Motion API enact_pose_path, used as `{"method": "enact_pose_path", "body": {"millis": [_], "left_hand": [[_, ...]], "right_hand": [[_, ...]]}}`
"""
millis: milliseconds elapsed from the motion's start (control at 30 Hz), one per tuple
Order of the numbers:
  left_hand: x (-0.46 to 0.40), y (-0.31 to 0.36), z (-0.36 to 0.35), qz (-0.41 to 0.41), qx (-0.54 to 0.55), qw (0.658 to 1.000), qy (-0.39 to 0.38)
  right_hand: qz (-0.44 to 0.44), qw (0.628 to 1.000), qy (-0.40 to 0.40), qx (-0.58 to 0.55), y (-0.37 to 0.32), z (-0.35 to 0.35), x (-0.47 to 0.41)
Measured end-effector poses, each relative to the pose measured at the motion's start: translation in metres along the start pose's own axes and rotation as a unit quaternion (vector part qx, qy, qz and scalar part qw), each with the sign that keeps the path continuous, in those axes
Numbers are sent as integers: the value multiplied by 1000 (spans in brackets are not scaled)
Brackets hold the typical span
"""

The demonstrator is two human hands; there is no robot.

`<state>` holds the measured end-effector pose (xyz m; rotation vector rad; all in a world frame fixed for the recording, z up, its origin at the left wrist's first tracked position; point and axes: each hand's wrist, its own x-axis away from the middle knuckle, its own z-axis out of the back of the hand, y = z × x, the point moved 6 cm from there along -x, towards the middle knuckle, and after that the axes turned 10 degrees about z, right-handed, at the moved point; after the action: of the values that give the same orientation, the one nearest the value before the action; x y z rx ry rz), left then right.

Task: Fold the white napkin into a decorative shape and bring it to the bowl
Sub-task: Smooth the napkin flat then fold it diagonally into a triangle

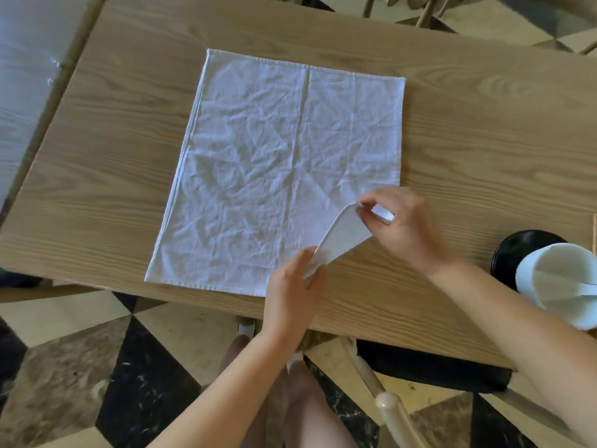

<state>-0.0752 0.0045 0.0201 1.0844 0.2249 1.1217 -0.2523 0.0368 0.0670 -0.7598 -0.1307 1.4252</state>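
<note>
A wrinkled white napkin (274, 163) lies spread flat on the wooden table (129, 130), with a crease down its middle. Its near right corner is lifted and turned over toward the centre. My right hand (400, 224) pinches the tip of that corner between thumb and fingers. My left hand (294, 289) grips the napkin's near edge at the base of the turned-over flap. A white bowl (562, 282) with a white utensil in it stands at the table's right edge, well to the right of both hands.
A black round plate (517, 250) sits under and behind the bowl. A wooden chair with a black seat (429, 367) stands below the table's near edge. Another chair's legs show at the far side. The floor has a tan and black tile pattern.
</note>
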Motion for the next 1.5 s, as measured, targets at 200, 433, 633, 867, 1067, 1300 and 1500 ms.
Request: {"method": "enact_pose_path", "body": {"millis": [200, 433, 633, 867, 1067, 1300, 1500], "left_hand": [[-21, -11, 55, 68, 49, 994, 73], [-46, -32, 105, 123, 76, 986, 85], [-76, -57, 156, 143, 54, 975, 160], [-91, -90, 180, 161, -33, 978, 130], [-93, -94, 184, 106, -113, 982, 106], [-95, -98, 192, 99, -98, 980, 141], [-98, -105, 188, 115, -107, 975, 157]], "right_hand": [[-40, 995, 34, -88, -12, -13, -78], [-69, 988, 40, -131, -17, -55, -171], [-104, 986, 11, -133, -2, -115, -235], [-150, 985, -38, -82, 32, -168, -267], [-171, 982, -43, -73, 43, -189, -274], [-150, 988, -32, 0, 41, -199, -277], [-90, 988, -20, 126, 35, -204, -280]]}}
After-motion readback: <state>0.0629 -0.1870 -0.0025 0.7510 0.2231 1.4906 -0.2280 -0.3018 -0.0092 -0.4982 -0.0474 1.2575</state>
